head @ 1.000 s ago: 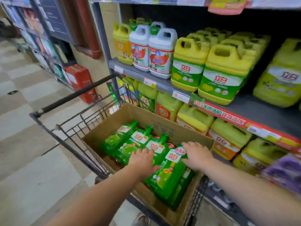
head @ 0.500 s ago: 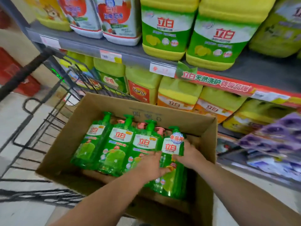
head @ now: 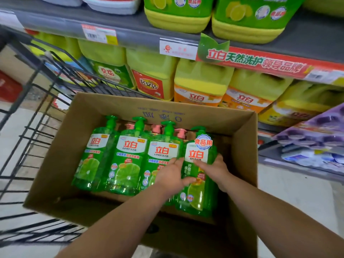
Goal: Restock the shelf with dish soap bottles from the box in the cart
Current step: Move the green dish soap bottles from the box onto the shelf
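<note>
An open cardboard box [head: 242, 138] sits in a black wire cart [head: 37, 101]. Several green pump bottles of dish soap lie in it side by side, with pink pump tops showing beneath them. The rightmost green bottle [head: 199, 194] is gripped from both sides: my left hand [head: 171, 175] presses its left flank and my right hand [head: 214, 168] holds its right flank. The neighbouring green bottles [head: 126, 159] lie untouched to the left.
A grey shelf [head: 141, 28] above carries big yellow detergent jugs [head: 247, 21]. More yellow jugs [head: 201, 82] stand on the level behind the box. Purple packs [head: 316, 131] lie on a lower shelf at right. Tiled floor shows at left.
The camera has come much closer to the box and tilted down. Both hands have closed in around the rightmost green bottle.
</note>
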